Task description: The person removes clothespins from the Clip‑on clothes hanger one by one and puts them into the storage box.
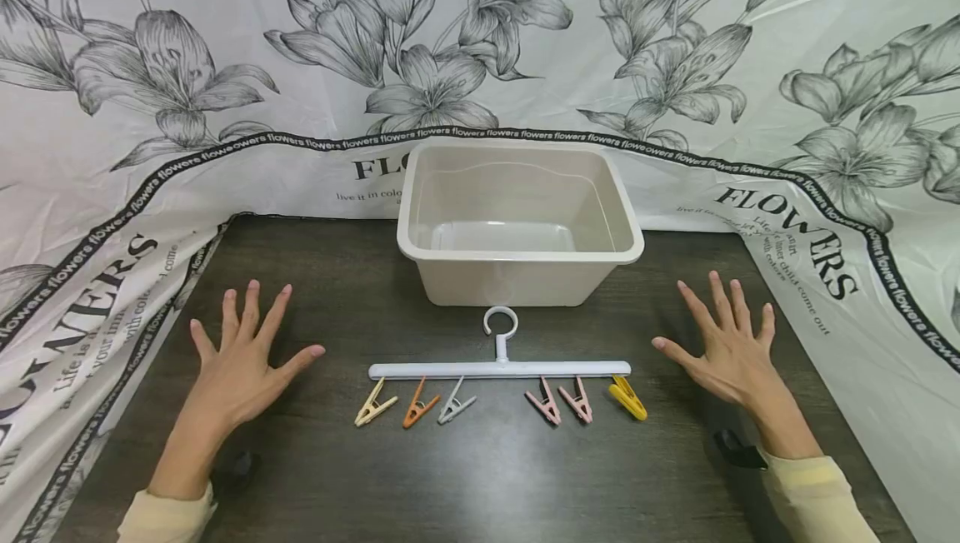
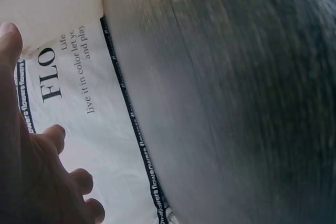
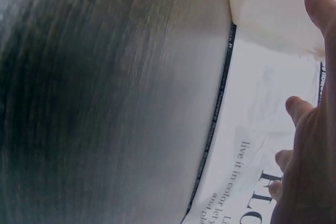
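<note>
Left hand [image 1: 238,372] and right hand [image 1: 731,358] spread near opposite edges of the desk [image 1: 480,485], flanking six clothespins [image 1: 628,400], hanger [image 1: 500,370] and bin [image 1: 517,281].

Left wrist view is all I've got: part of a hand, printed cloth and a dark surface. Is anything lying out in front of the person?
Observer: Yes, a white hanger lies on the dark table.

Visitor: Oh! Anything near the hanger?

Observer: Six clothespins sit in a row along the near side of its bar, from a cream one at the left end to a yellow one at the right.

Visitor: And the other hand, is it busy?

Observer: No, the right hand holds nothing; its fingers are spread apart.
</note>
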`<state>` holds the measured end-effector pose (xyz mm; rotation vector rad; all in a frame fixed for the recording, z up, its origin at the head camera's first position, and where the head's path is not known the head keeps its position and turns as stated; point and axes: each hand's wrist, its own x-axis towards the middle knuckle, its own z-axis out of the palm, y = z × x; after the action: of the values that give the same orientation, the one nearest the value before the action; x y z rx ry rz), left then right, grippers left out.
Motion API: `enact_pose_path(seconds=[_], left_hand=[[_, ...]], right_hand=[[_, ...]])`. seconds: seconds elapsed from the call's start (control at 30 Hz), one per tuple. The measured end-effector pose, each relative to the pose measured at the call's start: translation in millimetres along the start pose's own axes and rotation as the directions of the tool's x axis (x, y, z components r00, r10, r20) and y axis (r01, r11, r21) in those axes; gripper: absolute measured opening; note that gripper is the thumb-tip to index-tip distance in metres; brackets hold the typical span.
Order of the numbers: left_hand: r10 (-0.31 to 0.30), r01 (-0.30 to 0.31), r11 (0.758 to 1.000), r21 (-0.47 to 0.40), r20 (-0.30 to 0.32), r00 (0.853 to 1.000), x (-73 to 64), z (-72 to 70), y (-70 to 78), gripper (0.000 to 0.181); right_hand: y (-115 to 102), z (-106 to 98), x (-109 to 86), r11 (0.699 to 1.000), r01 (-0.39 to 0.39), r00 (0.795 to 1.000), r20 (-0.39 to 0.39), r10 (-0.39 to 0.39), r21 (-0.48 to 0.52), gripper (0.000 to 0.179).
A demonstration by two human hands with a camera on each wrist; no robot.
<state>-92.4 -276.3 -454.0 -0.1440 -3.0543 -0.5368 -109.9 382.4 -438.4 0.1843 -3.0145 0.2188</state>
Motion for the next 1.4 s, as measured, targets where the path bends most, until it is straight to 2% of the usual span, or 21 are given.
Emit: enact_pose_path(seconds=[0.2, 0.37, 0.63, 0.93, 1.23, 1.4], left_hand=[[0.001, -0.001, 1.0, -0.018, 0.006, 1.0, -2.9, 3.4, 1.4, 0.098], [0.018, -0.018, 0.999, -0.041, 0.01, 1.0, -3.1, 6.5, 8.1, 0.098], [0.058, -0.052, 0.987, -0.155, 0.031, 0.998, 2.3, 10.9, 29.1, 0.095], [0.058, -0.029, 0.963, -0.269, 0.1, 0.993, 12.4, 17.2, 49.4, 0.086], [0.123, -0.105, 0.957, -0.272, 0.048, 0.991, 18.1, 22.5, 63.4, 0.085], [0.148, -0.132, 0.938, -0.322, 0.024, 0.989, 17.6, 28.5, 71.7, 0.078]], right_hand=[[-6, 3, -1.6, 0.999, 0.006, 1.0, 0.017, -0.007, 0.042, 0.093], [-16, 8, -2.9, 0.991, 0.011, 0.999, 0.051, -0.018, 0.132, 0.088], [-33, 16, 4.5, 0.947, -0.007, 0.988, 0.149, -0.043, 0.321, 0.083], [-43, 17, 1.9, 0.895, 0.061, 0.983, 0.131, -0.131, 0.442, 0.08], [-61, 12, 0.4, 0.856, 0.109, 0.977, 0.103, -0.185, 0.505, 0.083], [-70, 14, -3.3, 0.845, 0.13, 0.97, 0.109, -0.216, 0.519, 0.082]])
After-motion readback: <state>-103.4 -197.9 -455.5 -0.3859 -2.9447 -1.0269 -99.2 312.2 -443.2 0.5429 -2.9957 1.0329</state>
